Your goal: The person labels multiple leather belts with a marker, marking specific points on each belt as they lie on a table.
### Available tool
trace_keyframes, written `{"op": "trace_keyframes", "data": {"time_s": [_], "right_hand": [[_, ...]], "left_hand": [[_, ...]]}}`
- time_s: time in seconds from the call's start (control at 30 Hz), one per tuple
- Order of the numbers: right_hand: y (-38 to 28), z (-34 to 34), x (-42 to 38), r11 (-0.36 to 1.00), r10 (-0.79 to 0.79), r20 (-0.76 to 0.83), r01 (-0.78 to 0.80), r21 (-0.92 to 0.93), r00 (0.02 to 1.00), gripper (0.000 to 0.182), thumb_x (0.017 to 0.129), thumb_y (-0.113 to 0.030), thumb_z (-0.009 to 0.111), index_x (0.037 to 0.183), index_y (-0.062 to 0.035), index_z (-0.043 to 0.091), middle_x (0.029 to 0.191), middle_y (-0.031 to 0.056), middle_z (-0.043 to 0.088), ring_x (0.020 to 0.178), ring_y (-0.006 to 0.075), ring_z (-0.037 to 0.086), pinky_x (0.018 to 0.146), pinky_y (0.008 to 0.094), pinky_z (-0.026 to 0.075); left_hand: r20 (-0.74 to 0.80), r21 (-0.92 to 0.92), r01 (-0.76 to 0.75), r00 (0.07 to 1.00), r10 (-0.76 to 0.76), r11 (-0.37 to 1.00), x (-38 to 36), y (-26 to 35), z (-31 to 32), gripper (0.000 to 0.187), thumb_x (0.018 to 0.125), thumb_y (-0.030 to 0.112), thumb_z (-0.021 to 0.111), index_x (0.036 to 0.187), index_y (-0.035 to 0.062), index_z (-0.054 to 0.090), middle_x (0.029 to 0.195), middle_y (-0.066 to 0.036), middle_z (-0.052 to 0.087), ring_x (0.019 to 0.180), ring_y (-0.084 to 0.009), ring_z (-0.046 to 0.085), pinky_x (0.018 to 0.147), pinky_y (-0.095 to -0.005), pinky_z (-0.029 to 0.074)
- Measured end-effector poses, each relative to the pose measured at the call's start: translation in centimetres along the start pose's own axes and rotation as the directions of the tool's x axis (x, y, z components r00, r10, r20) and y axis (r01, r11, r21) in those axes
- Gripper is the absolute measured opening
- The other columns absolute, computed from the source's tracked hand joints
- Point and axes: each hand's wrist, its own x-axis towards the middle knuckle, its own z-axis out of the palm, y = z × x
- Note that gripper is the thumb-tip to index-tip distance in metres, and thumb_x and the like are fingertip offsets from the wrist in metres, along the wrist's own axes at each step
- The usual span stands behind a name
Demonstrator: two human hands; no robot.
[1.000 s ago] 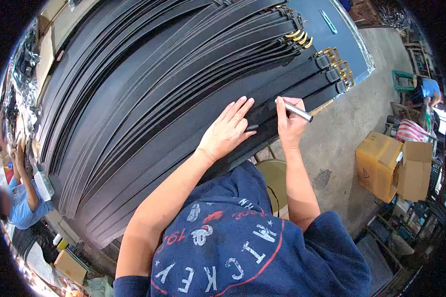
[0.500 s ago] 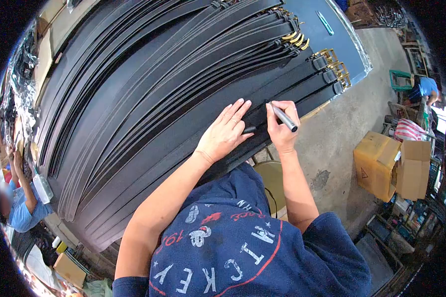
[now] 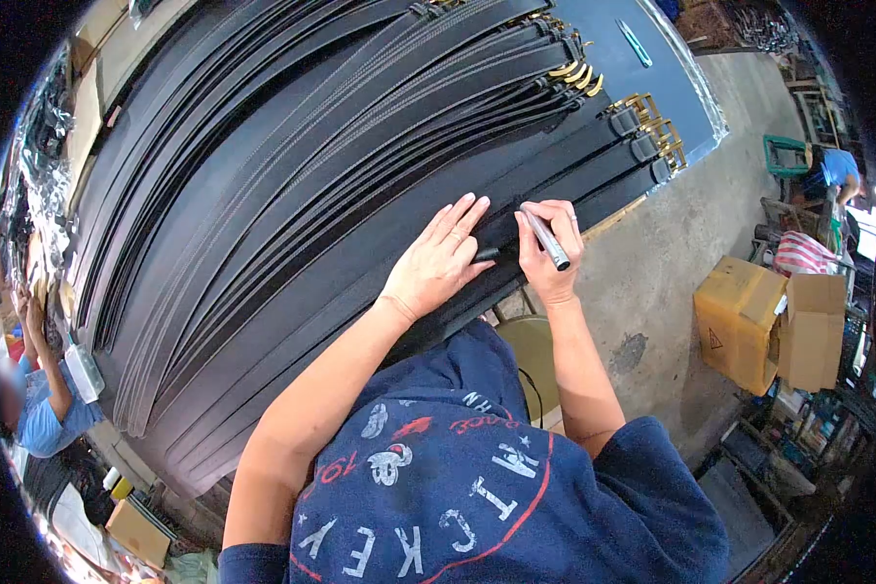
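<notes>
Right hand [image 3: 547,271]: I'm pinching the light-looking, stiff marker [image 3: 548,240] by its barrel | left hand [image 3: 432,263]: resting flat, fingers spread, on pliable-looking belts [image 3: 579,156]; gripping dark cylinder [image 3: 486,255]: can't tell

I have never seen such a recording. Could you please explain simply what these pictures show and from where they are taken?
There is no machine: a person works with two bare hands, seen by one head-worn camera looking forward and down. On the blue-grey table top lie many long black belt-like straps, several with gold-coloured metal buckles, and a slim teal tool. The right hand grips a silver-grey cylindrical pen over the straps. The left hand lies on them, fingers extended; a small black cylindrical piece shows by its thumb, perhaps held, but I cannot tell.
</notes>
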Motion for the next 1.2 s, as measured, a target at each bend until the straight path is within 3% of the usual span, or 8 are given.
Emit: {"op": "trace_keyframes", "data": {"time_s": [0.73,0.83,0.93,0.97,1.03,1.07,1.2], "right_hand": [[-0.2,-0.2,0.4,0.998,0.018,0.028,-0.019,0.063,0.999,0.019,0.074,0.007,0.069,0.087,-0.001,0.058,0.084,0.0133,0.061,0.079,0.0301,0.059,0.068,0.0365,0.05],[0.0,-0.4,0.6,0.998,0.032,0.053,-0.035,0.048,0.998,0.018,0.076,0.006,0.07,0.089,-0.0007,0.059,0.085,0.0114,0.062,0.079,0.025,0.06,0.069,0.0343,0.05],[0.0,-1.1,0.3,0.945,0.257,-0.011,-0.249,0.212,0.966,0.014,0.08,0.003,0.07,0.089,-0.0009,0.06,0.085,0.0086,0.063,0.082,0.0175,0.06,0.07,0.0306,0.049],[0.1,-1.4,0.0,0.867,0.43,-0.041,-0.399,0.297,0.902,0.012,0.085,-0.001,0.069,0.093,-0.0008,0.061,0.087,0.0059,0.063,0.083,0.0121,0.059,0.07,0.0263,0.047],[-0.3,-2.5,0.8,0.755,0.558,-0.082,-0.464,0.463,0.826,0.014,0.089,-0.006,0.067,0.099,-0.0007,0.059,0.086,0.006,0.063,0.072,0.0107,0.059,0.066,0.0231,0.048],[0.6,-2.9,0.9,0.788,0.536,-0.135,-0.436,0.435,0.833,0.012,0.09,-0.008,0.065,0.097,-0.0005,0.059,0.086,0.0076,0.064,0.07,0.0102,0.058,0.063,0.023,0.047],[1.5,-3.7,1.4,0.702,0.632,-0.174,-0.463,0.542,0.755,0.012,0.09,-0.009,0.065,0.096,0.0006,0.06,0.078,0.0094,0.065,0.062,0.0104,0.057,0.058,0.0222,0.044]], "left_hand": [[-0.017,-0.023,0.002,1.0,-0.002,1.0,-0.1,-0.1,0.2,0.035,0.075,0.023,0.076,0.072,0.0026,0.048,0.147,-0.018,0.04,0.137,-0.0333,0.036,0.112,-0.0445,0.035],[-0.019,-0.021,0.003,1.0,-0.003,1.0,-0.1,-0.1,0.2,0.035,0.075,0.024,0.075,0.072,0.0025,0.048,0.147,-0.018,0.039,0.137,-0.0328,0.036,0.112,-0.0444,0.035],[-0.027,-0.016,-0.001,1.0,0.001,1.0,-0.1,-0.1,0.1,0.034,0.076,0.024,0.075,0.071,0.0024,0.049,0.148,-0.017,0.039,0.137,-0.0326,0.037,0.112,-0.0437,0.035],[-0.03,-0.042,-0.001,1.0,0.0,0.999,-0.1,-0.1,0.2,0.034,0.076,0.024,0.075,0.072,0.0025,0.049,0.148,-0.017,0.039,0.138,-0.0325,0.036,0.113,-0.0445,0.034],[-0.032,-0.089,0.004,0.999,-0.007,0.996,-0.2,-0.4,0.3,0.033,0.078,0.024,0.074,0.072,0.0025,0.049,0.149,-0.017,0.038,0.139,-0.0324,0.034,0.113,-0.0461,0.032],[-0.015,-0.114,0.004,1.0,-0.006,0.993,-0.3,-0.5,0.2,0.033,0.079,0.024,0.074,0.073,0.0025,0.05,0.149,-0.017,0.037,0.139,-0.0327,0.033,0.114,-0.0472,0.031],[0.013,-0.178,-0.005,1.0,0.007,0.984,-0.9,-0.1,-1.1,0.033,0.081,0.027,0.072,0.075,0.0021,0.051,0.151,-0.018,0.033,0.142,-0.0358,0.027,0.114,-0.0523,0.026]]}}
